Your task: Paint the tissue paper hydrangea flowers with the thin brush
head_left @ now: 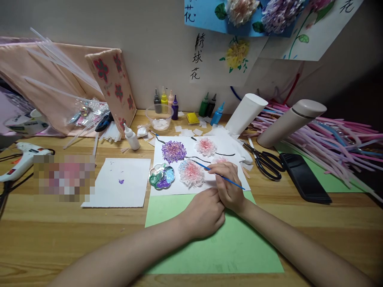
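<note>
My right hand (pixel 229 187) pinches a slim blue paintbrush (pixel 233 181). The brush tip reaches a pink-and-white paper flower (pixel 191 173) with bluish petals at its upper left. My left hand (pixel 203 213) rests closed on a green sheet (pixel 215 255), touching the right hand; what its curled fingers hold, if anything, is hidden. Under the flowers lies a white sheet (pixel 167 192) with black painted stems. A purple flower (pixel 174 151) and another pink flower (pixel 206 147) sit on it, and a further pink one is partly behind my right hand. Beside them is a flower-shaped paint palette (pixel 162 176) with green, purple and blue paint.
Paint-marked white paper (pixel 119 183), a white bottle (pixel 131 137) and a glue gun (pixel 24 159) lie left. Behind are a clear bowl (pixel 159 119) and several paint bottles (pixel 175 108). Black scissors (pixel 267 164), a phone (pixel 305 177) and a tumbler (pixel 290 123) are right.
</note>
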Demonstrator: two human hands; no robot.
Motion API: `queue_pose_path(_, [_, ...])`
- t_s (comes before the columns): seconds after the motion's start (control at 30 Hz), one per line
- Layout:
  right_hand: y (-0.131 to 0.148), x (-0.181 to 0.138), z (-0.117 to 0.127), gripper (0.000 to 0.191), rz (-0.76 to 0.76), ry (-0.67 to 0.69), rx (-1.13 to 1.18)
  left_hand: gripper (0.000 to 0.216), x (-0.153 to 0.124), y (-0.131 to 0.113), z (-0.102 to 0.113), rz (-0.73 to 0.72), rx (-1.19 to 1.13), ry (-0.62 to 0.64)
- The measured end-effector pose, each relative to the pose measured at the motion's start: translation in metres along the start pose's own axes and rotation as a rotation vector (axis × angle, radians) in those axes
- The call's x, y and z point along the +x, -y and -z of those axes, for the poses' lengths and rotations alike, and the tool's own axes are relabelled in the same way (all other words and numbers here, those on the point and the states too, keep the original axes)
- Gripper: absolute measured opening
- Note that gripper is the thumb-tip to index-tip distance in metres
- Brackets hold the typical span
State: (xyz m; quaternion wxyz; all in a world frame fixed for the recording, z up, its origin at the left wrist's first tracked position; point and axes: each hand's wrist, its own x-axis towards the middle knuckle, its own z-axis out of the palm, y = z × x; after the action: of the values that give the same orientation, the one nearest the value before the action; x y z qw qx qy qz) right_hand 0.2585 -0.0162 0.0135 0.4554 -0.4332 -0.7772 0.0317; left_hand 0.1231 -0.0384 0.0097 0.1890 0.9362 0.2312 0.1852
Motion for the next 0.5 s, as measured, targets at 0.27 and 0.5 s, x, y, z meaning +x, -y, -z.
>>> queue_pose_path(0.27, [0.0008, -0.0002, 0.0014, 0.022, 0.033, -0.013, -0.019, 0.020, -0.0002, 0.0006, -0.0005, -0.009, -0.010, -0.002])
queue_pose_path(0.5, [0.0008, -0.0005, 0.0009, 0.022, 0.028, -0.033, -0.027, 0.018, 0.0001, 0.0004, 0.0006, 0.000, -0.018, 0.022])
